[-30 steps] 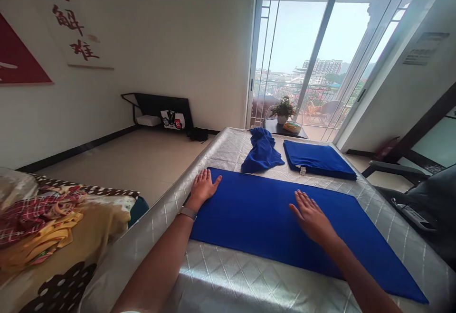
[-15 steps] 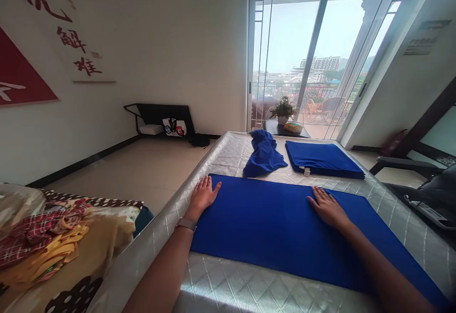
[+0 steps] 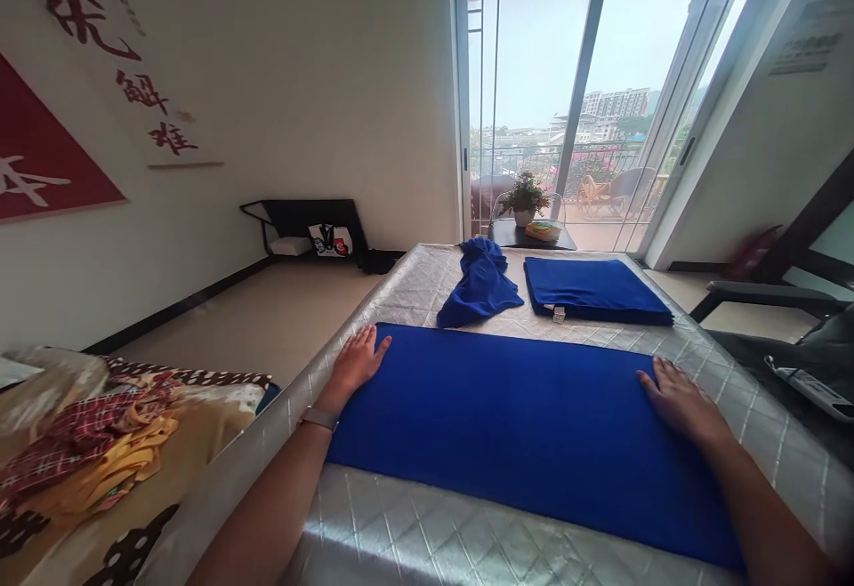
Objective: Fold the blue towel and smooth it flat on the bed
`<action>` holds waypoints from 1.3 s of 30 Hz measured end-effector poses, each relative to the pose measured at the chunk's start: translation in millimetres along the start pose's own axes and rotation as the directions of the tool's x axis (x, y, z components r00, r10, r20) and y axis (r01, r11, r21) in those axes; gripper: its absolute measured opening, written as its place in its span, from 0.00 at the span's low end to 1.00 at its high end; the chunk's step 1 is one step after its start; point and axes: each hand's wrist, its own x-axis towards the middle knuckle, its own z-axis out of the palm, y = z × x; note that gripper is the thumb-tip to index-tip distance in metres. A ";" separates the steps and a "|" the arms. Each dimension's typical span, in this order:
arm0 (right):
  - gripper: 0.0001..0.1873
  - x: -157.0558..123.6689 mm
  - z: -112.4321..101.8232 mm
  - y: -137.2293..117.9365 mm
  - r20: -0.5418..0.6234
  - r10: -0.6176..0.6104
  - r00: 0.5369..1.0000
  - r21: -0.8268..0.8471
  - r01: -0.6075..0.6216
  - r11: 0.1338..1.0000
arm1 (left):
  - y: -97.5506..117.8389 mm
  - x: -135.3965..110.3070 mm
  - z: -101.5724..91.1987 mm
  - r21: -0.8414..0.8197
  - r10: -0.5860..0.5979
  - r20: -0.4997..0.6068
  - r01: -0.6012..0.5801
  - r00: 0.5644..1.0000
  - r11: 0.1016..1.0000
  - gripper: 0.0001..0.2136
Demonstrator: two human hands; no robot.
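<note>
A blue cloth point(image 3: 507, 435), folded into a long flat rectangle, lies before me on a silvery quilted cover point(image 3: 427, 524). Flat on its left end rests my left hand point(image 3: 358, 359), fingers stretched out and a watch band at the wrist. My right hand point(image 3: 684, 397) lies at the cloth's right end, palm down with the fingers extended. Beyond the cloth are a crumpled blue cloth point(image 3: 480, 288) and, to its right, a neat stack of folded blue cloths point(image 3: 597, 288) with a white label at its front edge.
At lower left, checked and yellow clothes point(image 3: 113, 453) lie on a patterned blanket. A dark chair point(image 3: 774, 297) stands on the right. Past the far edge, a small table point(image 3: 513, 236) bears a potted plant point(image 3: 525, 199) before the glass door. Against the wall sits a printed bag point(image 3: 332, 241).
My right hand has slid rightward across the blue cloth to its right end. My left hand stays on the left end. The view has shifted slightly.
</note>
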 end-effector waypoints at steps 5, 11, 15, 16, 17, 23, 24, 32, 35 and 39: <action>0.45 -4.8 -5.4 -6.7 -0.017 0.004 1.000 0.024 -0.003 1.000 | 87.4 -26.2 -3.3 -0.169 0.353 0.041 -0.342 0.935 0.924 0.37; 0.44 -8.3 -11.1 -9.7 -0.009 0.003 1.000 0.049 -0.002 0.999 | 204.2 -29.6 20.6 -0.208 0.658 0.106 -0.631 0.745 0.747 0.38; 0.44 -9.2 -12.7 -10.3 0.005 0.003 1.000 0.031 -0.003 1.000 | 209.9 -12.4 30.8 -0.178 0.563 0.118 -0.540 0.818 0.822 0.40; 0.44 -9.3 -13.0 -10.7 0.014 0.007 1.000 0.023 -0.007 1.000 | 201.5 -8.4 31.2 -0.165 0.533 0.117 -0.513 0.838 0.842 0.40; 0.44 -9.3 -13.1 -11.0 0.022 0.011 1.000 0.017 -0.012 1.000 | 190.1 -4.8 31.0 -0.151 0.507 0.117 -0.489 0.854 0.859 0.40; 0.45 -6.4 -9.4 -10.0 0.020 0.030 0.999 0.009 -0.030 1.000 | 90.9 15.2 25.1 -0.112 0.408 0.113 -0.396 0.906 0.911 0.37; 0.45 -5.6 -8.3 -9.1 0.020 0.028 0.999 0.007 -0.028 1.000 | 74.0 18.7 23.7 -0.106 0.380 0.113 -0.369 0.918 0.923 0.37; 0.46 -1.9 -4.5 -2.9 0.029 0.011 1.000 -0.005 -0.011 1.000 | -1.6 31.7 14.9 -0.038 0.080 0.096 -0.077 0.992 0.996 0.40; 0.47 -1.7 -6.6 -2.5 0.041 0.002 0.999 -0.002 -0.002 1.000 | -3.5 28.3 16.2 -0.034 0.070 0.070 -0.068 0.995 0.997 0.41; 0.47 -2.0 -9.0 -2.9 0.044 -0.001 0.999 0.007 0.001 1.000 | -6.7 28.5 17.9 -0.045 0.050 0.074 -0.047 0.996 0.998 0.42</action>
